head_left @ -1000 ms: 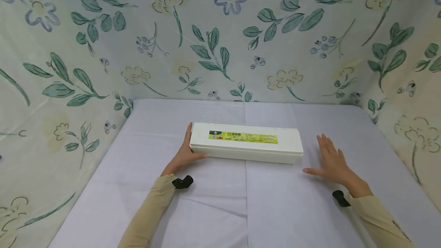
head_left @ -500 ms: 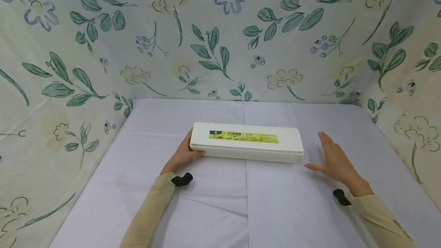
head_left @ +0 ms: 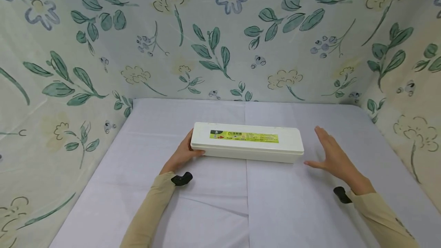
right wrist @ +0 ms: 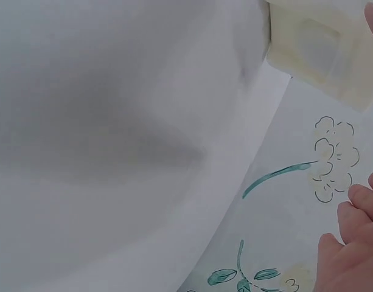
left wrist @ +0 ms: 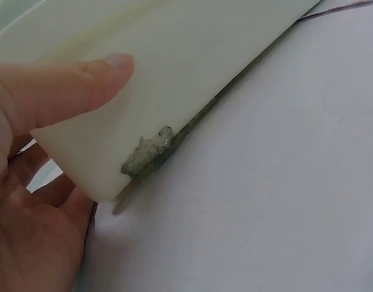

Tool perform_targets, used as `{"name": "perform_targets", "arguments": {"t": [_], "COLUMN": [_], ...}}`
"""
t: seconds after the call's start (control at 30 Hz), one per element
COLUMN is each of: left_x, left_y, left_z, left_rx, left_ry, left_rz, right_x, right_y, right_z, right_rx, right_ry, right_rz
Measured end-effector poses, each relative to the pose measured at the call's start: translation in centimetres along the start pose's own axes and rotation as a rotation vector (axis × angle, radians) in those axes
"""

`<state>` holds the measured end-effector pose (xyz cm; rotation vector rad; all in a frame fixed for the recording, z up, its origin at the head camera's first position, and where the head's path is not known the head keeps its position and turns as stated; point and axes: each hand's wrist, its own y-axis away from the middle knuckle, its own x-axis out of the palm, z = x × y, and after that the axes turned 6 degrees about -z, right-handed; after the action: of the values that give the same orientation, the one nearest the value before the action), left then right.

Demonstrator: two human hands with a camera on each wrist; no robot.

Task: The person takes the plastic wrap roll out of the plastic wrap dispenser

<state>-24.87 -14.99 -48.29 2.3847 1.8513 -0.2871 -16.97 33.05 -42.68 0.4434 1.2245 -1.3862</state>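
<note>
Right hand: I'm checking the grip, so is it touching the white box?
Apart. The head view shows a strip of white cloth between the right hand and the white box.

The box (head_left: 246,147) lies crosswise near the middle of the table (head_left: 220,202), its label (head_left: 244,136) on top. The left hand (head_left: 182,155) is at the left end, thumb on the near side. The right hand (head_left: 337,160) is just beside the right end, apart from it. A curtain (head_left: 229,83) stands behind the table and along both its sides.
</note>
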Motion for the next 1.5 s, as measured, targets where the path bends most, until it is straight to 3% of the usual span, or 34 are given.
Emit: {"name": "perform_targets", "arguments": {"t": [0.93, 1.2, 1.5], "left_x": [-0.2, 0.6, 0.3], "left_y": [0.2, 1.1, 1.1], "left_z": [-0.3, -2.3, -2.8], "left_rx": [-0.009, -0.067, -0.072], "left_ry": [0.044, 0.08, 0.061], "left_rz": [-0.002, 0.025, 0.005], "right_x": [0.4, 0.4, 1.0], "right_y": [-2.7, -2.7, -4.1], "right_z": [3.3, 3.7, 5.0], "right_rx": [-0.1, -0.118, -0.098], "right_ry": [0.007, 0.023, 0.01], "right_rz": [0.019, 0.016, 0.029]}}
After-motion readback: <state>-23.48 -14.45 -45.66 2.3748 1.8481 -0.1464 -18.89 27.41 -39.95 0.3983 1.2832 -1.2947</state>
